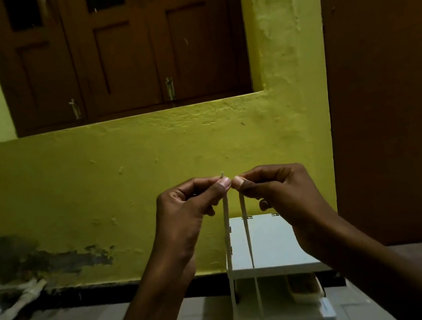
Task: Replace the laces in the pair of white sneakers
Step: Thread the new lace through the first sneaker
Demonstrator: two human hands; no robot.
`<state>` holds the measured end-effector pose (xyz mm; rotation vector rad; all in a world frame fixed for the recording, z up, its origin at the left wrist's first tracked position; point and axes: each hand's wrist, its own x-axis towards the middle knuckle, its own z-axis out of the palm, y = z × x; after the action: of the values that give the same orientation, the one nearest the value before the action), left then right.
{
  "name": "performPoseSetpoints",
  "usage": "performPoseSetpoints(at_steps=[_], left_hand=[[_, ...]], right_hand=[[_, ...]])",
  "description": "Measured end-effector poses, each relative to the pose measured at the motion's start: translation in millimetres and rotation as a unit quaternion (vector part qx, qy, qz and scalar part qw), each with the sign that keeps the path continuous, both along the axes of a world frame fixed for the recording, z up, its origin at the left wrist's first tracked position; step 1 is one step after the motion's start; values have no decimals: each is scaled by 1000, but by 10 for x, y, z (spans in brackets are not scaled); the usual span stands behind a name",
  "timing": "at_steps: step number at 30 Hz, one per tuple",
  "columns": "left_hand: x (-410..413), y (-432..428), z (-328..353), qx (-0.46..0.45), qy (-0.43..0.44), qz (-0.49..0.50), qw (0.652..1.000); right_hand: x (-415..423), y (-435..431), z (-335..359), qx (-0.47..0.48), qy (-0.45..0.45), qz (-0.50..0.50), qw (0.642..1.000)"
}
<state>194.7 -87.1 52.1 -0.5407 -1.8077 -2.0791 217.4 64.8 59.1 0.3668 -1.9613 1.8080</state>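
I hold a white lace (227,228) up in front of me, its two ends pinched side by side at chest height. My left hand (185,215) grips one end between thumb and forefinger, with the tip poking up above the nail. My right hand (280,193) pinches the other end, and that strand (248,236) hangs straight down beside the first. Both strands drop out of view at the bottom edge. No sneaker shows in the head view.
A small white shelf rack (271,244) stands against the yellow wall (124,172), with a shoe-like object (304,289) on a lower shelf. Brown window shutters (117,50) are above, a brown door (391,91) at right. Crumpled cloth (20,300) lies at lower left.
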Motion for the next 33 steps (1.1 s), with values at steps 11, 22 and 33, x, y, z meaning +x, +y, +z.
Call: performPoseSetpoints(at_steps=[11,22,33], left_hand=[[83,-35,34,12,-9,-35,999],[84,-26,81,10,-18,-49,999],[-25,7,-114,24,-23,-63,997]], right_hand=[[28,-52,65,-29,22,-6,999],[-3,-29,94,-24,32,-7,999],[1,11,-118,5,36,-18,999]])
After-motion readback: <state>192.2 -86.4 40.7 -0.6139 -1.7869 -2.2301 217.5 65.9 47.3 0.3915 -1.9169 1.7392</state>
